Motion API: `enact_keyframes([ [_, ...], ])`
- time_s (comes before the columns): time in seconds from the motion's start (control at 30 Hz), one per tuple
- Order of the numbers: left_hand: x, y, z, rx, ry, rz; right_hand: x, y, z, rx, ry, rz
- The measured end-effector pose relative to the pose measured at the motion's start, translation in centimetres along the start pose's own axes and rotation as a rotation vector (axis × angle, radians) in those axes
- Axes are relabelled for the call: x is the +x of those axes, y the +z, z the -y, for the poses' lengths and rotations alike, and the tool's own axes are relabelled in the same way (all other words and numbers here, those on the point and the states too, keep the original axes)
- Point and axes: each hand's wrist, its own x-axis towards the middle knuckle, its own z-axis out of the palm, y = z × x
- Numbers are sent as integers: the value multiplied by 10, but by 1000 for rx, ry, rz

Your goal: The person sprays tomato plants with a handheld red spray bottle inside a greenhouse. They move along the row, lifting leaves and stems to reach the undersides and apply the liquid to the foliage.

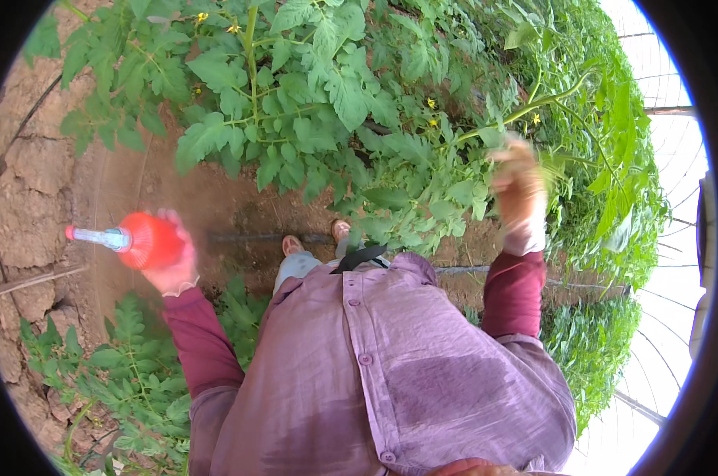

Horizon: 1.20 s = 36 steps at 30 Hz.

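Observation:
My left hand (pixel 183 253) is wrapped around a round red plastic bottle (pixel 151 241). Its pale nozzle (pixel 106 238), tipped in red, points left over the bare soil. What looks like a thin glove ends in a crinkled edge at that wrist. On the other side, my right hand (pixel 518 181) is raised among tomato foliage and blurred by motion. Close by its fingertips runs a tomato stem (pixel 531 107) with small yellow flowers (pixel 536 119). Whether these fingers grip any part of the plant is not clear.
Leafy tomato plants (pixel 311 89) fill the space ahead and to the right. More tomato plants (pixel 126 369) grow at lower left, beside cracked dry soil (pixel 31 208). A dark drip line (pixel 257 237) crosses the ground by my feet (pixel 292 244). Greenhouse framing (pixel 638 407) stands far right.

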Motion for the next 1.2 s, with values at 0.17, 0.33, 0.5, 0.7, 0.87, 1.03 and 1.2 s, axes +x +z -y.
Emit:
enact_keyframes([
  [0.17,-4,-15,-11,-28,11,29,10,102,-43,-705,57,483],
  [0.33,-28,-17,-13,8,79,-4,128,63,-115,180,-110,-539],
  [0.5,-49,-9,-10,42,199,-126,226,-45,-219,519,239,-867],
  [0.7,-61,37,19,70,447,-452,242,-88,-212,563,344,-407],
  [0.87,-66,45,27,64,475,-300,260,-115,-219,691,329,-377],
  [1.03,-65,51,29,58,430,-335,200,-51,-153,1028,216,-447],
  [1.2,-44,53,7,42,301,-178,184,-57,-162,977,204,-428],
])
